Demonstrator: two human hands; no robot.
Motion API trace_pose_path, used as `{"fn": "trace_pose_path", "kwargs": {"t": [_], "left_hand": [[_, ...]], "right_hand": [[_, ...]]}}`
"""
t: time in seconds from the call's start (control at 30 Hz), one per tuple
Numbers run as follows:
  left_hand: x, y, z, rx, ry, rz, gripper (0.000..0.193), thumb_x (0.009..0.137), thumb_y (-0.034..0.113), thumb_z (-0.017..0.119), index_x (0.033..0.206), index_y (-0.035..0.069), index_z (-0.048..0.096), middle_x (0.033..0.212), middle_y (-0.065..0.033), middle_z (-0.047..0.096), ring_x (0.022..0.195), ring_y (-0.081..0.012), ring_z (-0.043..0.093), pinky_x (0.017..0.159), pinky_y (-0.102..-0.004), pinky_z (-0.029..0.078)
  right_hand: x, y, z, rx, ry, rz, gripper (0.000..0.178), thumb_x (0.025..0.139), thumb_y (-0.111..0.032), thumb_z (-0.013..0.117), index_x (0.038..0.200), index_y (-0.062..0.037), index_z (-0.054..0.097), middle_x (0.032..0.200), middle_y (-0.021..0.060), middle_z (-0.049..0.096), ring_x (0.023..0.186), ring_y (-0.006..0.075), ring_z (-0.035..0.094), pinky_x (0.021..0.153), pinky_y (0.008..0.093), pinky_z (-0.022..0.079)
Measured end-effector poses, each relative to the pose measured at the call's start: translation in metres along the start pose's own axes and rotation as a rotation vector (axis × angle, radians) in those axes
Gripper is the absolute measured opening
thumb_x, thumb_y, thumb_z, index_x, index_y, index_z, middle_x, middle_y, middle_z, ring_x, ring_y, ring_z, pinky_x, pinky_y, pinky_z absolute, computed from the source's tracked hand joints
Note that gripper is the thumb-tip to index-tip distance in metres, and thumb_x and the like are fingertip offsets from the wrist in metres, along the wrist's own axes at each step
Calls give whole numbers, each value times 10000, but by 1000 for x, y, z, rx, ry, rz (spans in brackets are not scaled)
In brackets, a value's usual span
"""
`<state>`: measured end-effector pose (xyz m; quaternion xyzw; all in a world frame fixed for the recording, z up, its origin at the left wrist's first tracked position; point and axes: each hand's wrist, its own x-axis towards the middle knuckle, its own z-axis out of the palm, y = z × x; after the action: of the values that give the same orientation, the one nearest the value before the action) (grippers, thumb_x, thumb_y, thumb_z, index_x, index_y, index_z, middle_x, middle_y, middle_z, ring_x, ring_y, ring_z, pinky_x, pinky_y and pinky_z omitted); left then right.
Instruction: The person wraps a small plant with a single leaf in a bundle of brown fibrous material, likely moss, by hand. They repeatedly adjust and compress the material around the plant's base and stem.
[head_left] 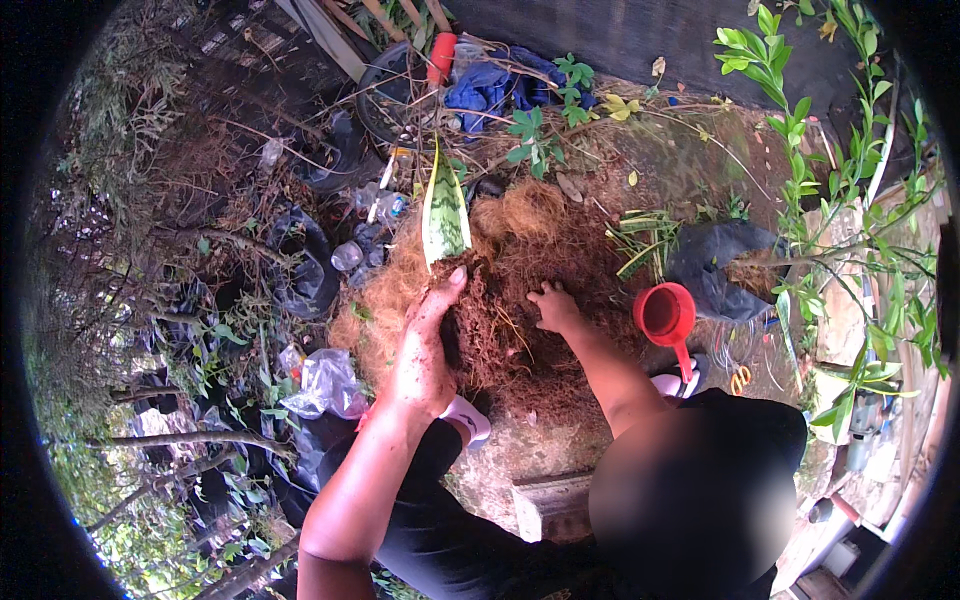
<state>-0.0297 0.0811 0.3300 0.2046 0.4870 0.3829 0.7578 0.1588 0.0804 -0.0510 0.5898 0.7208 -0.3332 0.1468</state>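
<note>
My left hand (423, 335) holds up a snake plant (445, 220), a short broad leaf with yellow edges. The thumb lies against the brown clump at its base, while the other fingers are largely hidden. Lower and to the right, my right hand (552, 306) rests at the heap of loose brown fibrous potting material (590, 255), fingers apart and partly bent. Nothing shows between them. Paler coconut fibre (385, 290) lies behind and left of the plant.
A red dipper (664, 312) stands right of the heap, near a black grow bag (725, 270) with a thin-stemmed plant. Orange-handled scissors (740, 380) lie closer. Clear plastic (330, 385) and dark bags are at left. A blurred patch covers the lower right.
</note>
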Motion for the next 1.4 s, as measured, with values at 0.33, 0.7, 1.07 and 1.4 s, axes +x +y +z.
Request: {"fn": "trace_pose_path", "kwargs": {"t": [0.33, 0.7, 1.07, 1.4], "left_hand": [[9, -8, -6, 56, 35, 9, 598, 952, 429, 626, 1409, 79, 466, 1332, -102, 557, 1188, -248, 573, 944, -465, 512], [23, -7, 7, 27, -90, 153, 546, 911, 512, 620, 1304, 140, 547, 1141, -83, 663, 1038, -267, 660, 864, -487, 533], [20, -22, 51, -212, -326, 170, 476, 847, 536, 597, 1139, 161, 623, 1020, -25, 659, 889, -242, 633, 699, -458, 501], [14, -48, 83, -40, -313, 576, 358, 883, 236, 686, 1173, 32, 641, 1044, -37, 678, 946, -153, 631, 887, -323, 496]], "right_hand": [[-24, 11, 50, 324, -10, -15, 754, 792, -191, 817, 1471, -124, 494, 1466, 223, 504, 1364, 403, 474, 1122, 467, 431], [-124, -21, -127, 1549, 292, 121, 986, 747, -207, 849, 1543, 11, 309, 1459, 178, 522, 1253, 292, 562, 1022, 405, 465], [-246, -53, -269, 2237, 524, -205, 528, 1025, -533, 411, 1151, -60, 610, 1042, 111, 689, 966, 277, 674, 875, 467, 553], [-260, -64, -265, 2384, 749, -214, 475, 1035, -463, 382, 1126, -64, 623, 1054, 113, 699, 973, 300, 678, 878, 487, 552]]}}
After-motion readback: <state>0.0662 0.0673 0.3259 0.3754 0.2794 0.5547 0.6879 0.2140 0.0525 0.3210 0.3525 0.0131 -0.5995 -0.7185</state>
